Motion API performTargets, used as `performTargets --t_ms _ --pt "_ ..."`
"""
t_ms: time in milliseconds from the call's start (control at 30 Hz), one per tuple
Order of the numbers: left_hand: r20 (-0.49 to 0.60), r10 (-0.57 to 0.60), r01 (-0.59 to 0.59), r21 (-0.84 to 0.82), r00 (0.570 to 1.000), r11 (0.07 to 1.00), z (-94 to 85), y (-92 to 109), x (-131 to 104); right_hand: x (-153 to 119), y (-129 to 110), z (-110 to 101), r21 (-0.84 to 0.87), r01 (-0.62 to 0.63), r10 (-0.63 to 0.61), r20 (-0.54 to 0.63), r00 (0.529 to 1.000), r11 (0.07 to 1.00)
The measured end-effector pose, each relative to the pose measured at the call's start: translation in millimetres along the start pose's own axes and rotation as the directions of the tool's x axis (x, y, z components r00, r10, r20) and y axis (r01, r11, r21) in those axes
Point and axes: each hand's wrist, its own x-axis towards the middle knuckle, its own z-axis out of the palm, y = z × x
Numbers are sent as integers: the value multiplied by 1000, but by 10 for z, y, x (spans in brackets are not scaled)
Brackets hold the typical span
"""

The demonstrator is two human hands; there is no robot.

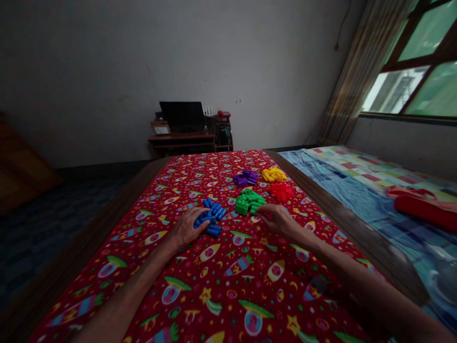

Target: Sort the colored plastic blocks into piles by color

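A loose pile of blue plastic toy blocks lies on the red patterned cloth. My left hand curves around the near left side of this pile, thumb and fingers apart and touching the blocks. To the right is a heap of green plastic blocks. My right hand rests low at its right edge, fingertips beside the nearest green pieces and thumb apart from the fingers. I see no block gripped in it, though its palm side is partly hidden. Behind are piles of purple blocks, yellow blocks and red blocks.
The cloth covers most of a dark wooden table. On the right is a bed with a red bag on it. A desk with a black monitor stands against the far wall.
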Motion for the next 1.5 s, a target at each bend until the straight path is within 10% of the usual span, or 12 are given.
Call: performTargets --t_ms 167,333,500,667,967,1267,1500 --pt "-19 8 -8 2 1000 1000 -8 23 -11 286 -776 510 43 339 -333 339 880 940" --pt "-64 21 -19 27 998 999 7 24 -31 306 -783 696 -66 342 -285 421 861 937" --pt "-138 43 -37 49 989 998 20 -10 -22 79 -367 250 81 133 -151 297 943 988" --pt "-239 -6 6 0 971 1000 -9 56 -1 -306 124 -267 -13 -243 244 86 966 970" --pt "-158 -177 133 -258 971 957 -204 553 85 -303 185 -620 -481 -267 368 126 921 835" --pt "100 -140 170 -445 985 879 -48 1219 16 74 -465 -13 88 203 -215 161 963 975" --pt "-4 2 -2 4 1000 1000 -216 570 37 -58 77 -235 -80 93 -86 84 993 992"
